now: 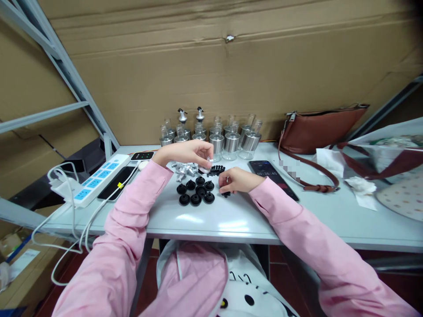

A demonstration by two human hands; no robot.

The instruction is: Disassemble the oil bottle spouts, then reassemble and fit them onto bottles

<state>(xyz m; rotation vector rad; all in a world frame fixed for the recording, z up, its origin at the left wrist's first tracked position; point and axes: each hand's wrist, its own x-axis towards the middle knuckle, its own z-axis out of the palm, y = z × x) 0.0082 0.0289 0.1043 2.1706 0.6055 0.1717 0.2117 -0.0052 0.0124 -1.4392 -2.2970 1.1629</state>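
My left hand (194, 153) is above the middle of the table, its fingers pinched on a small silver pourer piece (206, 167). Just beneath it lie a pile of silver metal spouts (183, 170) and a row of small black parts (218, 169). My right hand (240, 179) rests low over the table with fingertips together at a few small black pieces (226, 193); what is in the pinch is hidden. Between the hands and nearer to me sits a cluster of round black stoppers (195, 200).
Behind stand several glass bottles with steel sleeves (232, 141), two topped with pourers. A phone (272, 178) and brown bag (317, 132) are on the right. On the left are a power strip (101, 178), another phone (115, 184) and white cables. Cardboard (198, 79) walls the back.
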